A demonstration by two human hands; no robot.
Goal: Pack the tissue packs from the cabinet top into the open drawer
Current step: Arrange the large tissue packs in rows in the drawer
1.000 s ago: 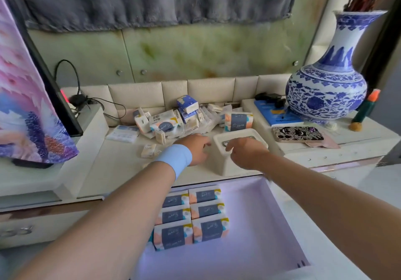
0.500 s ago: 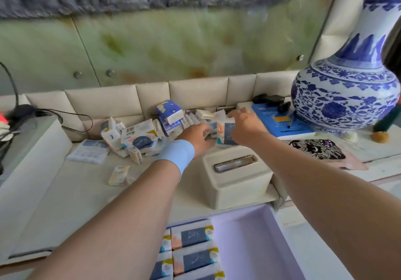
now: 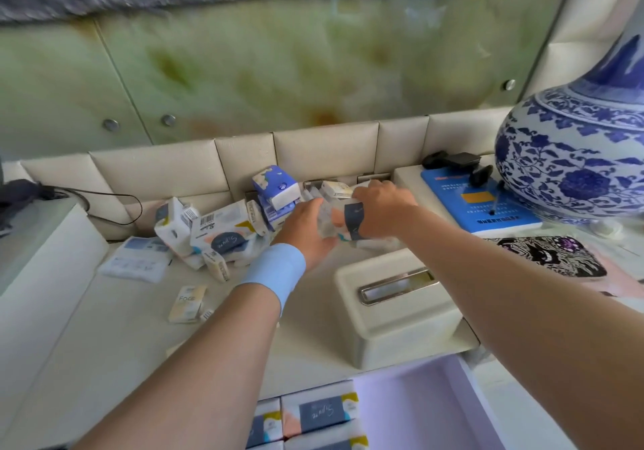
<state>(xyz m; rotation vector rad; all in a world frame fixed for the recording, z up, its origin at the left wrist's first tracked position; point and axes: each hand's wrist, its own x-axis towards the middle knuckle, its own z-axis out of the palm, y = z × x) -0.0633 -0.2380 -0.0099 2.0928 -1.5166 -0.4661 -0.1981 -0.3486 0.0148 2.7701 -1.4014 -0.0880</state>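
Both hands meet on one tissue pack point(image 3: 339, 221), white and peach with a dark blue label, at the back of the cabinet top point(image 3: 115, 338). My left hand point(image 3: 306, 230), with a light blue wristband, grips its left side. My right hand point(image 3: 381, 210) grips its right end from above. A heap of other tissue packs point(image 3: 223, 231) and small boxes lies just left of my hands. Low in the frame, the open drawer point(image 3: 418, 411) holds several matching packs point(image 3: 319, 411) in rows at its left side.
A cream tissue box point(image 3: 397, 305) with a metal slot stands just in front of my hands. A large blue-and-white vase point(image 3: 575, 156) stands at right, with a blue book point(image 3: 477, 205) and a patterned phone case point(image 3: 550, 256) beside it. A raised white ledge point(image 3: 38, 251) is at left.
Both hands moved off the cream tissue box, reached back to the heap and took hold of one pack. The camera moved closer and tilted, so less of the drawer shows.
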